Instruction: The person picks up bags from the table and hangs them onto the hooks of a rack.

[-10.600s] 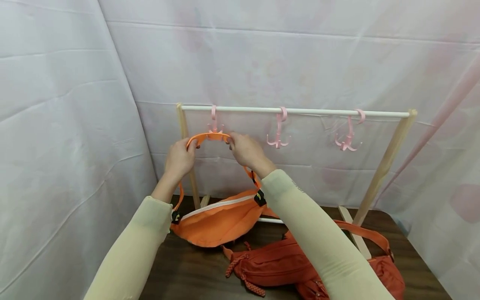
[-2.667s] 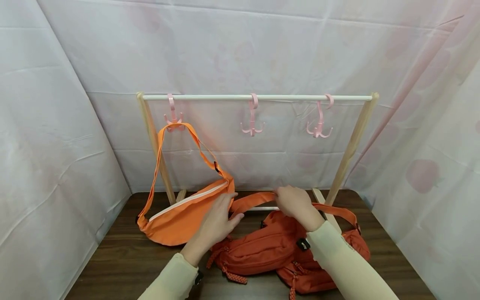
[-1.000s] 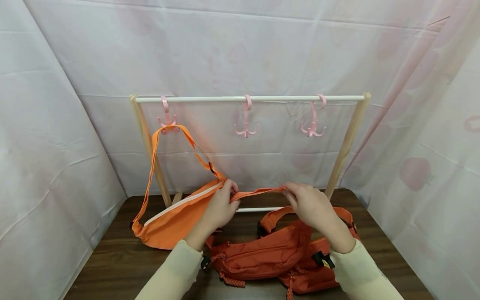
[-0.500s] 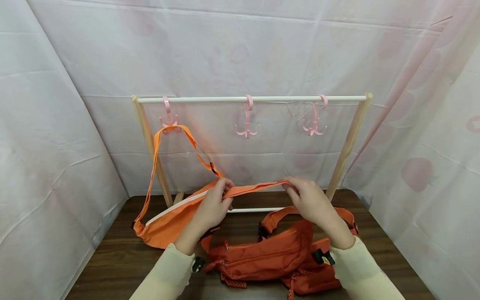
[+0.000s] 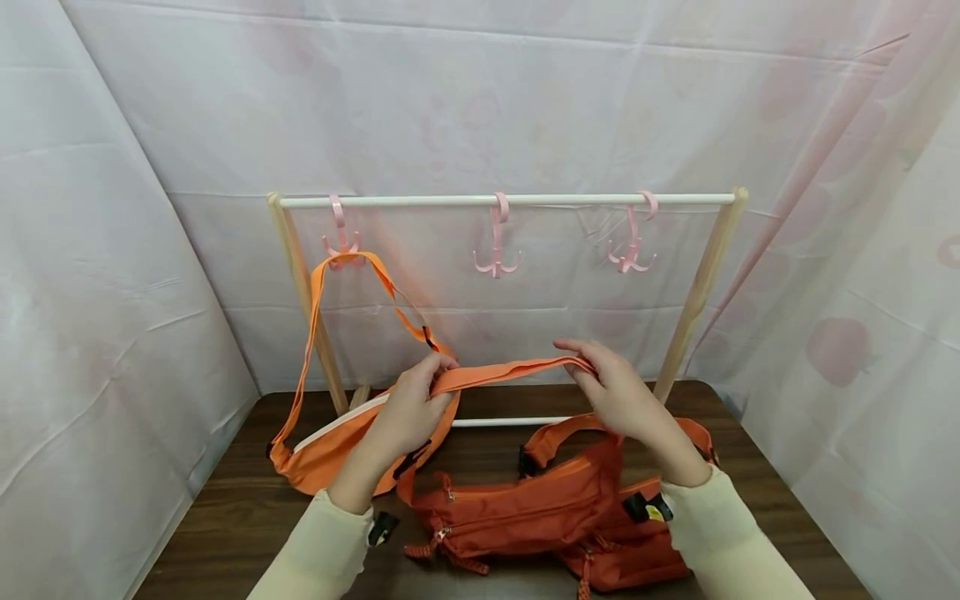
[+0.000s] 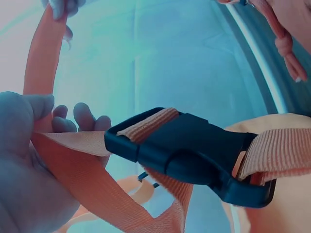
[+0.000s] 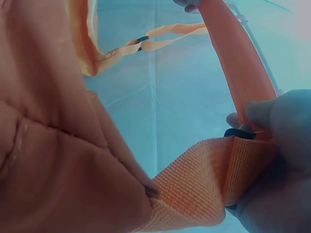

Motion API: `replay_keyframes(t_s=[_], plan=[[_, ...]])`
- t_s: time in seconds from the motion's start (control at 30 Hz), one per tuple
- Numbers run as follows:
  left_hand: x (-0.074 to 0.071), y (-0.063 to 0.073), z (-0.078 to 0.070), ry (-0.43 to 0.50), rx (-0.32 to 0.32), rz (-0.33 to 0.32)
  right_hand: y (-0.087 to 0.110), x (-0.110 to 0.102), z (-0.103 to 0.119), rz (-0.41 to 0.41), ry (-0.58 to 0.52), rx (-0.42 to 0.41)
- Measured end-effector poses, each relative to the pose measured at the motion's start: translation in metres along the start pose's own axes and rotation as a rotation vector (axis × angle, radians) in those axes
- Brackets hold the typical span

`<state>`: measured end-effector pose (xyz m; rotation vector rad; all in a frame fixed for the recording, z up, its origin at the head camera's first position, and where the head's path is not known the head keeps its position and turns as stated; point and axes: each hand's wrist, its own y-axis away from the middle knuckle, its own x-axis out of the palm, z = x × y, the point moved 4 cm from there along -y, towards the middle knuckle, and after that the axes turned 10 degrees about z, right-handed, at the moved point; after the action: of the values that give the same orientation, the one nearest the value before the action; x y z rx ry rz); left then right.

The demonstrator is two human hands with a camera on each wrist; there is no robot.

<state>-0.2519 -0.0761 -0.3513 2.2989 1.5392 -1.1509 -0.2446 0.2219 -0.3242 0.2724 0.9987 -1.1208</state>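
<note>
Between my two hands, the strap [image 5: 510, 372] of a rust-red waist bag [image 5: 517, 508] is stretched almost level. My left hand [image 5: 408, 404] grips its left end, in front of the orange bag. In the left wrist view a black side-release buckle [image 6: 194, 150] hangs fastened on webbing beside that hand. My right hand [image 5: 618, 400] pinches the other end between thumb and fingers, index finger extended. A black strap slider [image 7: 239, 134] sits by its fingers in the right wrist view. The red bag's body hangs low below the hands, overlapping a second red bag [image 5: 633, 558].
A rack with a white rail [image 5: 420, 201] and wooden posts [image 5: 697, 296] stands on the dark wooden table [image 5: 217, 508]. An orange bag [image 5: 330, 458] hangs by its strap from the left pink hook [image 5: 341, 242]. Two bare pink hooks [image 5: 497, 250] hang at the middle and right.
Earlier both hands held the orange bag's strap; it now hangs on the left hook. They then took the red bag's strap. Lately the left hand shifted left and the strap rose slightly.
</note>
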Motion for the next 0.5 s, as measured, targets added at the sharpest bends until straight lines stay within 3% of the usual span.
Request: replay_keyframes(t_s=[0.2,0.5], plan=[[-0.009,0.004,-0.005,0.047,0.016,0.026,-0.003,-0.004,-0.003,0.046,-0.173,0.002],[-0.028,0.010,-0.015,0.053,0.021,0.050,-0.010,-0.009,-0.001,0.055,-0.239,-0.068]])
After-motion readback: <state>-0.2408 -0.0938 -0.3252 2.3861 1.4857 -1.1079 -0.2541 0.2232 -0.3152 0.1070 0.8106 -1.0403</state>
